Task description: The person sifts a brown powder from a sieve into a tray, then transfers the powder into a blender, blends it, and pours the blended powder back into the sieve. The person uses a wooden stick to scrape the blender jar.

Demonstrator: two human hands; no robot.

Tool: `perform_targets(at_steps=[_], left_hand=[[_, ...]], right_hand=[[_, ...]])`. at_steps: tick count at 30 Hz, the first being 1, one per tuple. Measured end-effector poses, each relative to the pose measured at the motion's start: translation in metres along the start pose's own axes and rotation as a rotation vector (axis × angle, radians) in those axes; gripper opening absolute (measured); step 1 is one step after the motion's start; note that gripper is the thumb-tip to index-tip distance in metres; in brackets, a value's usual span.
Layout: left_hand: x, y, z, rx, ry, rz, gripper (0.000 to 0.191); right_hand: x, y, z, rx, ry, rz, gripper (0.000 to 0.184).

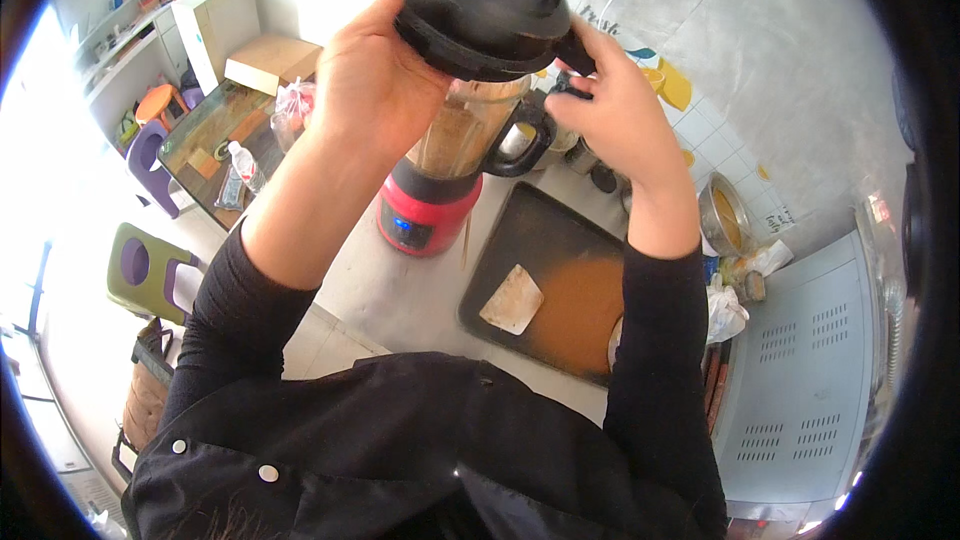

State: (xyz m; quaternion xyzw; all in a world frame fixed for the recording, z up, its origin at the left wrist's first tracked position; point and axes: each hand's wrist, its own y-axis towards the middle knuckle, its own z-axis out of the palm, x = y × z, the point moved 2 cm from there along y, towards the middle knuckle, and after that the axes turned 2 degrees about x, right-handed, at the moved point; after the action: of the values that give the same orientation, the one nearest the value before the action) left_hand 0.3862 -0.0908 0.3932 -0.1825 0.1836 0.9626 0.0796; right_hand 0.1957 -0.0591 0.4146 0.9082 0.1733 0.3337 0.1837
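A black blender lid [487, 7] is at the top of the head view, over the blender's clear jug [457, 135]. My left hand [382, 75] grips the lid's left side. My right hand [615, 105] is at its right side, fingers around a black tab or handle of it; the fingertips are partly hidden. Brown matter coats or fills the jug, whose black handle [532, 146] points right. The red blender base [431, 214] shows a lit blue display. Whether the lid touches the jug's rim is not clear.
Right of the blender lies a dark tray [487, 285] with brown powder [581, 307] and a whitish scraper [512, 300]. Behind my right arm stand a metal bowl [721, 210] and a plastic bag [724, 311]. A table [202, 127] with a plastic bottle [244, 163] is at the left.
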Motion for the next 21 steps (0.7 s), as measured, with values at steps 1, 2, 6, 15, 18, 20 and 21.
perform_targets(at_steps=[1, 2, 6, 15, 18, 20, 21], left_hand=[[0.004, 0.006, -0.001, -0.064, -0.014, -0.054, 0.044], [0.007, 0.009, -0.004, -0.076, -0.018, -0.088, 0.045], [0.012, 0.015, -0.020, -0.065, -0.017, -0.160, 0.045], [-0.014, 0.064, -0.039, 0.027, 0.828, -0.109, 0.052], [-0.009, 0.071, -0.048, -0.037, 1.056, -0.074, 0.056], [-0.004, 0.071, -0.056, -0.068, 1.171, -0.118, 0.065], [-0.001, 0.069, -0.061, -0.108, 1.167, -0.114, 0.066]], right_hand=[[-0.007, 0.010, 0.003, 0.010, 0.055, 0.111, 0.062], [-0.010, 0.014, 0.002, 0.003, 0.069, 0.090, 0.057], [-0.022, 0.025, 0.005, -0.062, 0.172, 0.138, 0.045], [-0.040, 0.041, 0.004, 0.006, 0.124, 0.156, 0.042], [-0.058, 0.053, 0.012, 0.064, 0.194, 0.179, 0.041], [-0.070, 0.054, 0.018, 0.119, 0.270, 0.169, 0.041], [-0.076, 0.053, 0.019, 0.130, 0.291, 0.188, 0.041]])
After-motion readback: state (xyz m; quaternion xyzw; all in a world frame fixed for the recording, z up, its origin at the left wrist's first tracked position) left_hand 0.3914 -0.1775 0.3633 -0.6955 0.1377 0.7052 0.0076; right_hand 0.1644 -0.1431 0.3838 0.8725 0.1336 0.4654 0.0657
